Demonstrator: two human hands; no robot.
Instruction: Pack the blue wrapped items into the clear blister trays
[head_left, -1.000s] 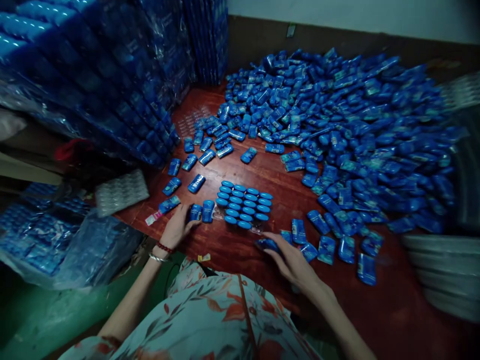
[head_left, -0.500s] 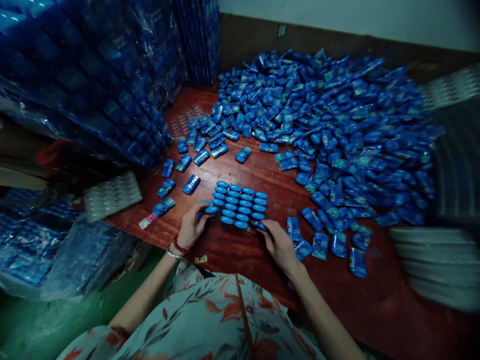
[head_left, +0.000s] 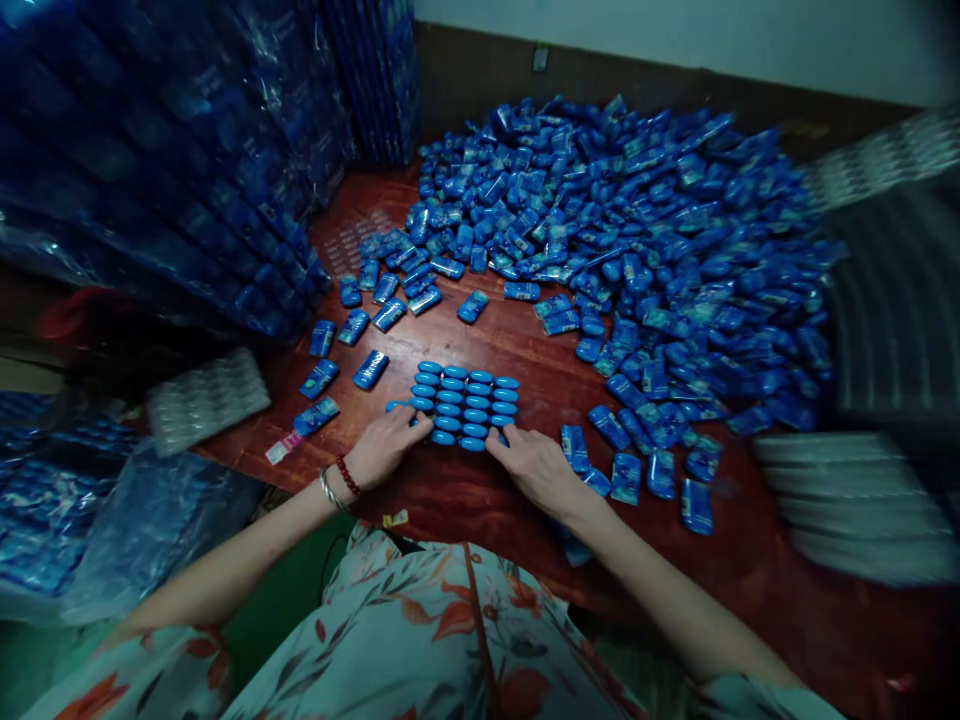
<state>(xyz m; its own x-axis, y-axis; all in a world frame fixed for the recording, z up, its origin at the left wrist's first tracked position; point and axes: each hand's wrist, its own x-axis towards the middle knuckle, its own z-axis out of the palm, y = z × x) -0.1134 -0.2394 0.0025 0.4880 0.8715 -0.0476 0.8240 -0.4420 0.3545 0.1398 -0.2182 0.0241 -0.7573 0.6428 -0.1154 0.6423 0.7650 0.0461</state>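
Observation:
A block of small blue packets (head_left: pixel 461 400) stands on end in several close rows on the table, their oval ends facing up. At the block's left front corner, my left hand (head_left: pixel 386 445) has its fingers curled round a blue packet (head_left: pixel 397 407), mostly covered by the hand. My right hand (head_left: pixel 534 468) grips another blue packet (head_left: pixel 504 424) at the right front corner, its thumb and fingertips against the block. Loose wrapped packets (head_left: pixel 575 447) lie just right of my right hand.
A big heap of loose blue packets (head_left: pixel 600 210) covers the back and right of the reddish table (head_left: pixel 450 500). Wrapped blue stacks (head_left: pixel 187 150) tower at left. Clear moulded trays (head_left: pixel 210 398) lie at the left edge, with more trays (head_left: pixel 855 505) at right.
Both hands have closed in against the front corners of the block, bringing their packets up to it. The view has shifted slightly, so the scene sits further left.

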